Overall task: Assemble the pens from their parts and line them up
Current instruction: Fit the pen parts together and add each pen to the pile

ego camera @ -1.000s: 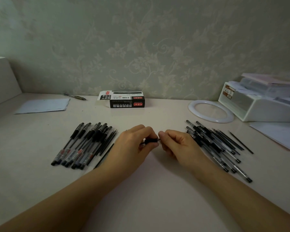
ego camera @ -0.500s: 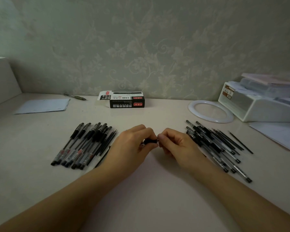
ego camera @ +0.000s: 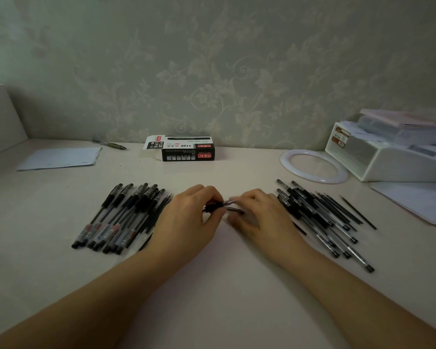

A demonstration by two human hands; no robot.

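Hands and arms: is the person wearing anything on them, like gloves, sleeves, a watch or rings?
No. The left hand and right hand are bare, with no gloves. Both forearms are uncovered as far as the picture shows, so no sleeves are in view. No watch, bracelet or ring can be seen on the wrists or fingers.

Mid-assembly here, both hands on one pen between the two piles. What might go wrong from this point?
1. The left hand grips the pen while the right hand is blurred at its tip; a fumble there might drop the small part.
2. The right wrist sits close to the loose parts pile; a sweep may scatter the thin refills.
3. The left forearm lies beside the finished row and may knock it crooked.
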